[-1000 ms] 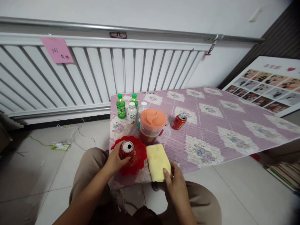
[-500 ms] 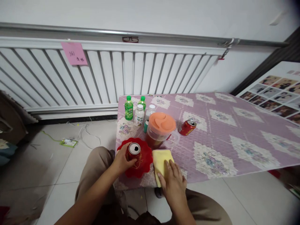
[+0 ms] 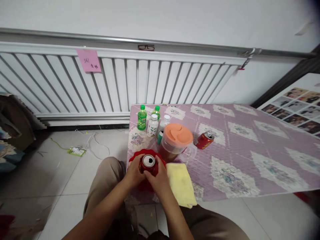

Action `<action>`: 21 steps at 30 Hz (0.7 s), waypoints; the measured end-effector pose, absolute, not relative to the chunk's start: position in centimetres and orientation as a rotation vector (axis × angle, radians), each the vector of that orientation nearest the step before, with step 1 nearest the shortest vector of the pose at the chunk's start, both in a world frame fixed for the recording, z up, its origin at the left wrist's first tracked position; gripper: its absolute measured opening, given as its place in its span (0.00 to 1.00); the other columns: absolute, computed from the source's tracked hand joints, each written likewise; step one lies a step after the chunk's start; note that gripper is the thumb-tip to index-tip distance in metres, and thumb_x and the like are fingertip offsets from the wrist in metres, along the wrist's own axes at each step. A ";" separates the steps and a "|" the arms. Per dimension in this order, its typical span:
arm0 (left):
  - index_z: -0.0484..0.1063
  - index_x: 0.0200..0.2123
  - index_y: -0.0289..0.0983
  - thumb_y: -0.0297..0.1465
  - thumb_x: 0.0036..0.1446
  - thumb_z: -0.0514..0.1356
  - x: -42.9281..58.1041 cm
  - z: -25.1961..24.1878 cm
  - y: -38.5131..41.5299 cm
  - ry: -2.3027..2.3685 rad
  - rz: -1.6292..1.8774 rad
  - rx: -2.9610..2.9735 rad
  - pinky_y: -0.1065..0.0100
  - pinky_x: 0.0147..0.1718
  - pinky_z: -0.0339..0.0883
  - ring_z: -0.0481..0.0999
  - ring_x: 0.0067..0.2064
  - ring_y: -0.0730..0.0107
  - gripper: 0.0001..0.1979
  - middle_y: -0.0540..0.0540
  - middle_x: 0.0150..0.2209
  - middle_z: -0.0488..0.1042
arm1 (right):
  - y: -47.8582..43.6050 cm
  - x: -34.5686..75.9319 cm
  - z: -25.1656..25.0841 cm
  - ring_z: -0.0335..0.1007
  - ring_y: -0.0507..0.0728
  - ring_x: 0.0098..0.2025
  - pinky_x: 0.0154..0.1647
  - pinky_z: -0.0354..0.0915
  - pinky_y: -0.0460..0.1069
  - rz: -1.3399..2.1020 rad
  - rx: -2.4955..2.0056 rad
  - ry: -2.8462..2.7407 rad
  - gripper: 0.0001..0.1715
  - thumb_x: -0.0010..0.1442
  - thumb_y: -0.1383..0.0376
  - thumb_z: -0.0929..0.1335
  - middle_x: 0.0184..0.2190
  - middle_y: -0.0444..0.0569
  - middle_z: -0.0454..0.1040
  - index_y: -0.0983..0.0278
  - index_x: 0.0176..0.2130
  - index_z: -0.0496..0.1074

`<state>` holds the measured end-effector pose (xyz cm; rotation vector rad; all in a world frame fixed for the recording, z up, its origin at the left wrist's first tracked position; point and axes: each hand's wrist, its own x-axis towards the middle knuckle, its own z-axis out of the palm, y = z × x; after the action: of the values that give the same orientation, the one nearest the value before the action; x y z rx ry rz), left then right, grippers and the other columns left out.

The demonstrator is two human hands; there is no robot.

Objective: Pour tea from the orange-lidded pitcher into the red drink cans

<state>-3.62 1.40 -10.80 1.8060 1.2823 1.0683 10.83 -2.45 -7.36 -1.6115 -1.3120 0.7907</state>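
Note:
A red drink can (image 3: 149, 162), its silver top open, stands upright over the red scalloped plate (image 3: 141, 152). My left hand (image 3: 135, 172) wraps its left side and my right hand (image 3: 159, 174) its right side, both closed on it. Most of the plate is hidden under my hands. Just right of my right hand lies a folded yellow cloth (image 3: 181, 184), touched by neither hand. Behind the can stands a clear plastic pitcher (image 3: 172, 146) with an orange lid (image 3: 178, 134) and brown liquid inside.
Green-capped bottles (image 3: 142, 118), a white bottle (image 3: 152, 126), another white-capped bottle (image 3: 165, 122) and a teal can (image 3: 160, 136) stand behind the pitcher. A second red can (image 3: 204, 140) lies tilted to the right. A floral cloth covers the table (image 3: 225, 123); a radiator (image 3: 120, 80) runs behind.
My right hand has left the yellow cloth and moved left to the can, which both hands now hold. The cloth lies uncovered. The view has shifted slightly.

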 end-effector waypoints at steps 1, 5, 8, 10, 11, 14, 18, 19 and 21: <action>0.65 0.60 0.37 0.24 0.43 0.67 -3.6 -11.0 1.4 1.288 1.072 1.806 0.46 0.62 0.63 0.73 0.61 0.47 0.37 0.36 0.58 0.74 | -2.2 10.6 -7.4 0.63 0.70 0.67 0.69 0.58 0.65 0.812 -1.607 -1.294 0.49 0.45 0.61 0.74 0.64 0.62 0.69 0.67 0.64 0.65; 0.65 0.61 0.37 0.23 0.44 0.64 -3.5 -11.5 1.4 1.313 1.071 1.827 0.45 0.63 0.62 0.72 0.62 0.48 0.38 0.36 0.60 0.73 | -1.8 10.1 -7.8 0.63 0.67 0.67 0.70 0.56 0.63 0.849 -1.589 -1.255 0.47 0.45 0.62 0.74 0.64 0.59 0.69 0.64 0.63 0.65; 0.62 0.64 0.37 0.21 0.43 0.63 -3.6 -11.7 1.4 1.287 1.067 1.871 0.44 0.64 0.60 0.69 0.65 0.47 0.42 0.35 0.63 0.70 | -1.6 10.1 -8.2 0.63 0.67 0.67 0.70 0.56 0.64 0.848 -1.593 -1.240 0.49 0.43 0.63 0.75 0.65 0.58 0.69 0.62 0.63 0.65; 0.60 0.66 0.36 0.21 0.42 0.62 -3.6 -11.8 1.5 1.265 1.054 1.900 0.43 0.65 0.59 0.67 0.66 0.46 0.44 0.33 0.65 0.68 | -1.5 10.1 -8.4 0.65 0.68 0.66 0.68 0.59 0.65 0.852 -1.591 -1.228 0.49 0.42 0.64 0.75 0.63 0.58 0.70 0.62 0.62 0.66; 0.58 0.67 0.35 0.22 0.42 0.62 -3.7 -11.9 1.5 1.262 1.043 1.911 0.43 0.65 0.59 0.67 0.66 0.46 0.45 0.33 0.65 0.68 | -1.4 10.1 -8.5 0.67 0.68 0.65 0.67 0.60 0.65 0.852 -1.587 -1.223 0.48 0.41 0.64 0.75 0.62 0.57 0.72 0.62 0.61 0.66; 0.54 0.70 0.34 0.22 0.42 0.61 -3.9 -12.0 1.5 1.257 1.005 1.956 0.41 0.65 0.59 0.68 0.66 0.45 0.48 0.31 0.65 0.68 | -1.4 10.1 -8.4 0.71 0.67 0.61 0.65 0.63 0.64 0.833 -1.562 -1.208 0.44 0.40 0.65 0.76 0.57 0.54 0.76 0.61 0.57 0.70; 0.51 0.71 0.34 0.25 0.44 0.62 -4.6 -12.4 1.0 1.203 0.998 2.096 0.41 0.63 0.62 0.68 0.66 0.43 0.49 0.30 0.66 0.66 | -2.0 10.2 -7.9 0.73 0.66 0.59 0.64 0.65 0.63 0.799 -1.550 -1.177 0.42 0.40 0.66 0.76 0.56 0.54 0.77 0.60 0.56 0.70; 0.50 0.71 0.35 0.26 0.46 0.62 -4.7 -12.4 0.9 1.201 1.015 2.125 0.41 0.63 0.63 0.68 0.67 0.43 0.48 0.30 0.66 0.66 | -2.3 10.3 -7.7 0.73 0.66 0.59 0.64 0.65 0.63 0.793 -1.552 -1.167 0.42 0.40 0.65 0.76 0.56 0.54 0.77 0.60 0.56 0.70; 0.50 0.71 0.36 0.28 0.48 0.63 -5.1 -12.4 0.5 1.210 1.059 2.164 0.40 0.63 0.62 0.67 0.67 0.42 0.47 0.29 0.67 0.65 | -2.7 10.5 -7.4 0.73 0.66 0.59 0.64 0.65 0.62 0.781 -1.558 -1.148 0.43 0.40 0.64 0.76 0.56 0.54 0.77 0.60 0.56 0.70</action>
<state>-5.13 0.51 -12.41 2.1643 1.2098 1.0587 10.45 -2.74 -7.39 -1.5581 -1.1479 0.7815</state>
